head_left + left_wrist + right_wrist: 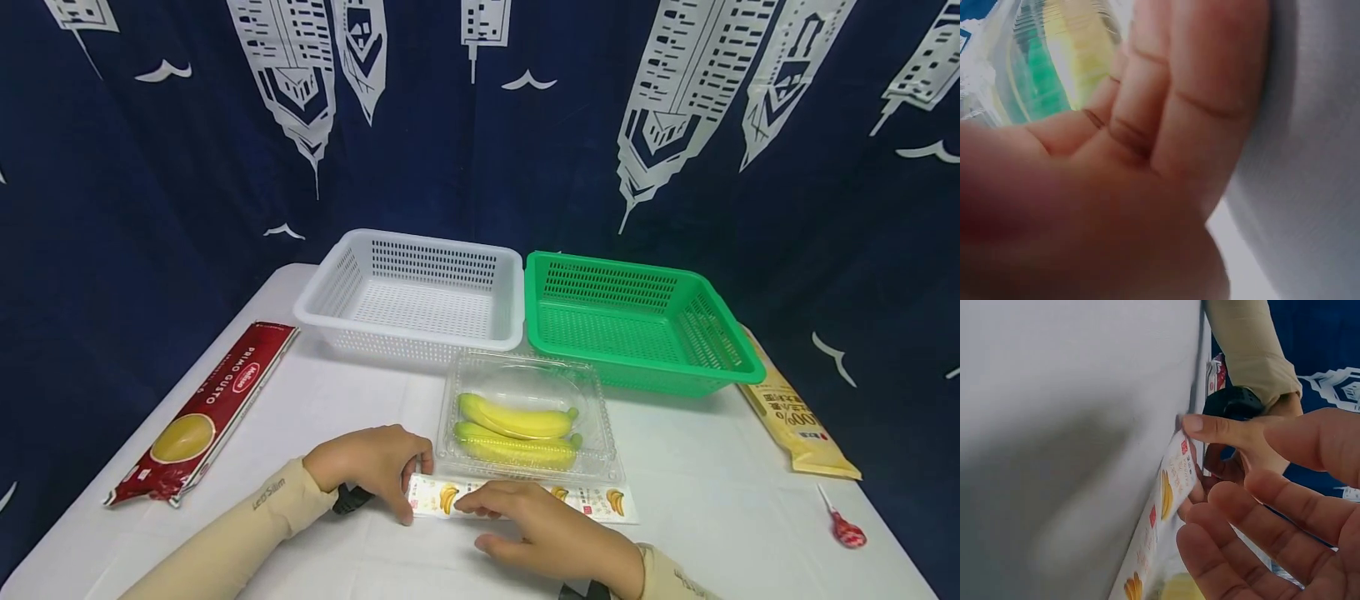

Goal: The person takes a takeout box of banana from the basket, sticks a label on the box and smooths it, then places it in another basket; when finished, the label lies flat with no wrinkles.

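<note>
A white paper label strip printed with bananas (585, 498) lies along the near edge of a clear plastic clamshell box (517, 375). Inside the box are two yellow-green bananas (519, 418). My left hand (375, 467) pinches the strip's left end; the right wrist view shows its thumb on the front of the strip (1175, 478) and fingers behind. Over the strip's middle, my right hand (551, 529) hovers with relaxed, slightly bent fingers, hiding part of the print. In the right wrist view, nothing sits between the fingers of the right hand (1285, 544).
Behind the box stand a white basket (408, 333) and a green basket (637, 367), side by side. A red pasta packet (217, 408) lies at the left, a yellow packet (802, 417) at the right edge. Near it lies a red lollipop (847, 531). A dark blue patterned curtain (465, 167) hangs behind.
</note>
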A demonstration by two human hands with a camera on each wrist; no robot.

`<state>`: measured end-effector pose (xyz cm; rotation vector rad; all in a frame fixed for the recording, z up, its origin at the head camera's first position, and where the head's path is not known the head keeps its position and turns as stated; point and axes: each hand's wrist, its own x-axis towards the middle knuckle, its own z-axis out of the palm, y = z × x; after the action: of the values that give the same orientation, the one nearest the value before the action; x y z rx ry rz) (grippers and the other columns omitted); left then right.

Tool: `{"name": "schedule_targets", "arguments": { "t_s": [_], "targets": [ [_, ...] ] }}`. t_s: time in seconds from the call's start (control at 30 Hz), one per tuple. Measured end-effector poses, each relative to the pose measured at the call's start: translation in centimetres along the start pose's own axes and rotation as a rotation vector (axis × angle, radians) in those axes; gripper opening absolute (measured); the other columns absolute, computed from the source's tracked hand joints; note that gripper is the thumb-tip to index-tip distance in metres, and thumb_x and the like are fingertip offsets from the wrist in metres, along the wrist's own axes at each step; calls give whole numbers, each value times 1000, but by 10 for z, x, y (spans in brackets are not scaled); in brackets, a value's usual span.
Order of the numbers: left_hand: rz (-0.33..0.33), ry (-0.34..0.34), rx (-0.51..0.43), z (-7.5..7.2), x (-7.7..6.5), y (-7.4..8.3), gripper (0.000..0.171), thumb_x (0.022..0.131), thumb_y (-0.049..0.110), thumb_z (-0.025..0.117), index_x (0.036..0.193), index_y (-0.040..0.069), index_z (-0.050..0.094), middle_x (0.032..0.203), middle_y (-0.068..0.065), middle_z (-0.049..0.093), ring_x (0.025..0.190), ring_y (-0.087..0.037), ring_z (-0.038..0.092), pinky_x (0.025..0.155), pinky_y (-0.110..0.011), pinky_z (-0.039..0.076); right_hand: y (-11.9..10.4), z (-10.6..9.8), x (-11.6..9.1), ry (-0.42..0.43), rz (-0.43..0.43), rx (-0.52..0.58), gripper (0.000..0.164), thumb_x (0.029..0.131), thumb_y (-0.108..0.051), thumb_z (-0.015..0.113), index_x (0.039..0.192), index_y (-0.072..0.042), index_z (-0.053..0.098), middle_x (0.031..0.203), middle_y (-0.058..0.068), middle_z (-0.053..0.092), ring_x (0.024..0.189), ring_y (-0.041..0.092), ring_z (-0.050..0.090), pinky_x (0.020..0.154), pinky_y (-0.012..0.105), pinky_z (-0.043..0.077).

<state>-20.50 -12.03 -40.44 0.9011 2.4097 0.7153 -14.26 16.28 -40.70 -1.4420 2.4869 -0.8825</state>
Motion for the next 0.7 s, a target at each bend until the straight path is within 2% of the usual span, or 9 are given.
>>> {"name": "schedule_targets", "arguments": {
  "t_s": [0.1,0.23,0.37,0.47,0.53,0.7],
  "targets": [
    [14,-27,-30,-1,5,-4,42,70,4,99,101,12,71,69,10,63,62,-2,59,64,-21,52,2,5,8,-6,-12,-10,28,105,-12,70,133,-6,71,125,1,74,108,7,67,94,24,57],
    [48,-87,-118,-3,11,-13,32,73,0,96,94,10,73,68,11,64,61,0,60,61,-18,51,4,12,21,-18,-18,-13,31,105,-12,70,135,-6,69,121,1,73,108,8,65,97,24,55],
    [99,-153,-232,-4,14,-23,25,78,-2,91,80,11,70,62,14,60,55,3,51,55,-14,40,8,20,32,-11,-22,14,32,103,-9,71,135,-5,69,117,2,72,105,7,65,94,20,54],
    [111,-193,-314,-5,15,-29,25,82,-2,88,73,8,67,58,14,58,53,3,43,52,-14,31,10,24,37,3,-11,48,30,103,-8,71,133,-5,70,114,3,72,102,4,63,87,17,54],
    [104,-223,-365,-6,16,-32,23,86,-2,85,72,3,68,57,12,61,52,3,45,52,-14,32,10,27,39,11,6,70,28,104,-8,71,131,-5,70,114,3,72,99,3,62,85,16,55],
    [111,-287,-466,-5,17,-36,18,93,0,81,80,-10,74,65,-2,74,54,-1,60,51,-14,41,11,31,38,39,66,124,27,102,-6,71,129,-4,71,111,1,73,94,-2,59,83,17,56]
  ]
}}
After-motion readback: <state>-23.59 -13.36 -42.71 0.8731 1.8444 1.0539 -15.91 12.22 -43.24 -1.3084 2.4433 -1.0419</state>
